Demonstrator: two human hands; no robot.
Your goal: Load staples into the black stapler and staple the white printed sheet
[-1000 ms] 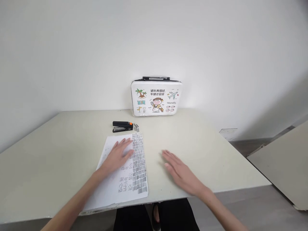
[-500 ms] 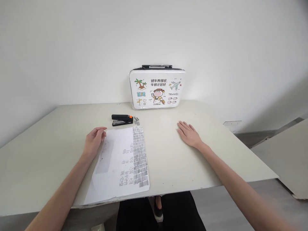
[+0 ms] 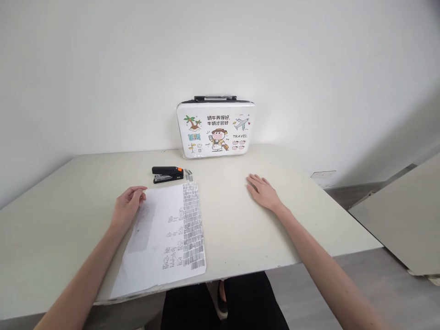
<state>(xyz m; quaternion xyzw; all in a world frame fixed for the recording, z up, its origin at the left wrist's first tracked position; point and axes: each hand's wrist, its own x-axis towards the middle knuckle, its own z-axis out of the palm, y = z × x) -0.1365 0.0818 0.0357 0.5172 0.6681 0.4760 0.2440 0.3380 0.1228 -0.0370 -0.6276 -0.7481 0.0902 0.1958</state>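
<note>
At the left, the person's left hand (image 3: 128, 205) is resting low by the far left corner of the paper (image 3: 156, 229). Its fingers are curling with only a narrow gap at the tips; whether they are pinching the corner, one cannot tell.

The paper is lying flat on the left part of the surface (image 3: 233, 229), its near edge running close along the surface's front edge. Its long axis is running away from the person, leaning a little rightward at the far end, and a printed strip is bordering its right side. Which way up the small print is facing is unclear, as is the number of sheets. For good handling, the left fingers should be taking the corner lightly, lifting evenly and keeping the edges square without creasing.

Just beyond the paper, a black stapler (image 3: 167, 174) is lying crosswise, its orange part sitting at the right end. Small metal staples (image 3: 189, 174) are lying just beside that end. Farther back, a white case (image 3: 216, 130) is standing near the wall (image 3: 292, 82), handle up.

At the right, the right hand (image 3: 263, 191) is lying palm down, fingers slightly spread, holding nothing, well apart from the paper.
</note>
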